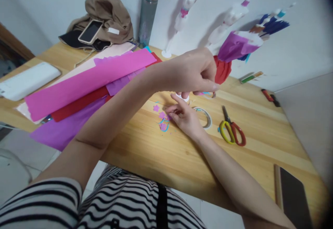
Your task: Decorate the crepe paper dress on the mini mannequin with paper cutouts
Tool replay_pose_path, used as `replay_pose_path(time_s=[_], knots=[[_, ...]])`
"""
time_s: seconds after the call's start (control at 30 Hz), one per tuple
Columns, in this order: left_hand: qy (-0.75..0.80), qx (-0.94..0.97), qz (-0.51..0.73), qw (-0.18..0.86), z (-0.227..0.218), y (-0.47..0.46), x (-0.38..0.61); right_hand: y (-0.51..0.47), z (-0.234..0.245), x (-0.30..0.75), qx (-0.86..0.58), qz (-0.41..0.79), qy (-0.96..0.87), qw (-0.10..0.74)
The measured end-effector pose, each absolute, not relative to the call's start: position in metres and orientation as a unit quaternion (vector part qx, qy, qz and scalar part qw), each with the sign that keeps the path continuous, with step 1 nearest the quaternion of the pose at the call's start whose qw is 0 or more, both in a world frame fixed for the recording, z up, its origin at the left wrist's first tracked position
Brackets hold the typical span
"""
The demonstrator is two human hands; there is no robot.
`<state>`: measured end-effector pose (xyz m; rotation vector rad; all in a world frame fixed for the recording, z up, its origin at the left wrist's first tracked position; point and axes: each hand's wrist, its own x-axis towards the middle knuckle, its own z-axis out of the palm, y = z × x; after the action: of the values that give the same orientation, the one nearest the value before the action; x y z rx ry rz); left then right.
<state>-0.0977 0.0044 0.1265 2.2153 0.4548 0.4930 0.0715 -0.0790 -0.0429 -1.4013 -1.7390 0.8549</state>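
My left hand (199,71) reaches across with curled fingers, its thumb and forefinger close together; what they hold, if anything, is hidden. Just beyond its knuckles are a purple paper skirt (231,47) around a white doll form and a red paper piece (223,69). Below the left hand, part of a round white base (182,97) shows. My right hand (186,118) rests on the table, forefinger stretched out and thumb apart from it. Its fingertips are beside small purple flower cutouts (161,114) and blue paper scraps (164,128). A tape roll (208,118) lies right of the right hand.
Scissors (232,128) with yellow and red handles lie to the right. Pink paper (91,83), with purple and red sheets, covers the left side. White doll forms (187,3), a flask (148,17), a phone (90,31) and brown cloth (110,14) stand or lie along the wall.
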Motion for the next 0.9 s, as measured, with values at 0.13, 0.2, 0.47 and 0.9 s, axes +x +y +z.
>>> replay_pose_path(time_s=[0.13,0.2,0.47,0.9], knots=[[0.183,0.869,0.193,0.417,0.127,0.007,-0.1,-0.075,-0.047,0.073,-0.532,0.34,-0.688,0.357],[0.178,0.868,0.203,0.417,0.126,0.009,-0.1,-0.074,-0.046,0.075,-0.527,0.339,-0.687,0.368],[0.215,0.876,0.193,0.387,0.132,0.013,-0.098,-0.065,-0.046,0.071,-0.497,0.304,-0.735,0.347],[0.234,0.908,0.192,0.291,0.142,0.016,-0.101,-0.036,-0.054,0.054,-0.425,0.263,-0.799,0.334]])
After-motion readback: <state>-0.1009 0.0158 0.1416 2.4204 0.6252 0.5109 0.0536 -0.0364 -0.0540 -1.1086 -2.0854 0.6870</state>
